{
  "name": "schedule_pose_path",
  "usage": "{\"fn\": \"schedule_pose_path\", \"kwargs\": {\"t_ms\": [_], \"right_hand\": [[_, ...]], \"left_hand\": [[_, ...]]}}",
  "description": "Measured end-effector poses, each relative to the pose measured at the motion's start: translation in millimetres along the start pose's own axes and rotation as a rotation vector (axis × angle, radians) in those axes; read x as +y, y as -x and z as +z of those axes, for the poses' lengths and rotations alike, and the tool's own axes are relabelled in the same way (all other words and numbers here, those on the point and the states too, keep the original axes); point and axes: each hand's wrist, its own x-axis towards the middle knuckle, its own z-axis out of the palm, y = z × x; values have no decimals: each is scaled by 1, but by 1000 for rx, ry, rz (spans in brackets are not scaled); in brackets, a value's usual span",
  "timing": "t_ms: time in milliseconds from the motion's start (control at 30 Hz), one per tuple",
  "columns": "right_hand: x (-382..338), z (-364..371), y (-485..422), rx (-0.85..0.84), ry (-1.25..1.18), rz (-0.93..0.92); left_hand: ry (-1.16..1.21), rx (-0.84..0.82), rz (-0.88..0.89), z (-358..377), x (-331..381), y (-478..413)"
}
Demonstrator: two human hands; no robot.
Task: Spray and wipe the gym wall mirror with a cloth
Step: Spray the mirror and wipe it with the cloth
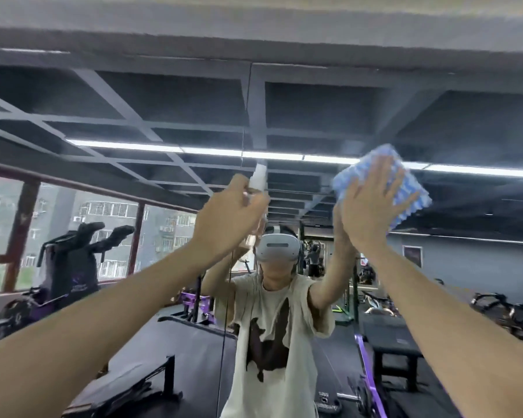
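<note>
Flat-fingered against the wall mirror (314, 110), your right hand (372, 206) spreads the blue cloth (408, 188) high on the glass so its full face wipes; your left hand (228, 215), curled round the small spray bottle (258, 176), holds it raised alongside, probably ready to mist.

The left hand (224, 218) grips a white spray bottle (258, 176); the right hand (372, 206) presses a blue-and-white cloth (405, 188) flat against the wall mirror (314, 116).

Both my arms were raised up and forward. My left hand (227, 212) curled round a spray bottle (258, 176). My right hand (372, 203) pressed flat, fingers spread, on a cloth (405, 191).
</note>
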Motion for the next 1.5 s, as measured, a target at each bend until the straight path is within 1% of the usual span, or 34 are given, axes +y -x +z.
{"fn": "schedule_pose_path", "kwargs": {"t_ms": [67, 100, 133, 233, 300, 367, 467, 533, 633, 700, 767, 833, 933, 1000, 1133, 1200, 1267, 1367, 1500], "right_hand": [[-15, 10, 23, -65, 99, -337], [-24, 15, 31, -85, 138, -437], [-34, 19, 35, -99, 157, -462], [-70, 27, 31, -109, 132, -371], [-93, 32, 31, -124, 115, -356], [-115, 37, 29, -136, 103, -385], [-147, 44, 30, -138, 80, -465], [-167, 49, 32, -105, 57, -509], [-193, 60, 40, -123, 12, -592], [-206, 66, 43, -92, -7, -641], [-217, 73, 44, -54, -21, -638], [-231, 78, 45, -38, -28, -644], [-248, 80, 48, -46, -67, -629], [-253, 81, 49, -58, -64, -635], [-255, 80, 49, -48, -40, -635], [-257, 79, 50, -66, -18, -620], [-263, 79, 53, -67, -4, -588], [-290, 86, 65, -72, -25, -525], [-360, 103, 83, -51, -56, -448]], "left_hand": [[1, 25, 18, -9, 1, -11], [-1, 42, 26, -14, 0, -15], [-2, 44, 39, -19, -3, -18], [-3, -27, 81, -37, -10, -23], [-38, -18, 94, -52, -20, -25], [-76, 31, 85, -69, -33, -29], [-212, 30, 45, -94, -51, -32], [-280, 21, -9, -107, -63, -31], [-385, 71, -110, -124, -83, -25], [-443, 71, -148, -132, -96, -22], [-487, 55, -152, -140, -104, -24], [-474, 71, -146, -146, -107, -27], [-501, 63, -116, -150, -110, -29], [-520, 93, -69, -152, -115, -30], [-421, 168, 10, -155, -122, -36], [-398, 153, 27, -162, -128, -41], [-424, 122, 28, -179, -139, -47], [-405, 132, 35, -212, -162, -49], [-345, 199, 35, -251, -203, -51]]}}
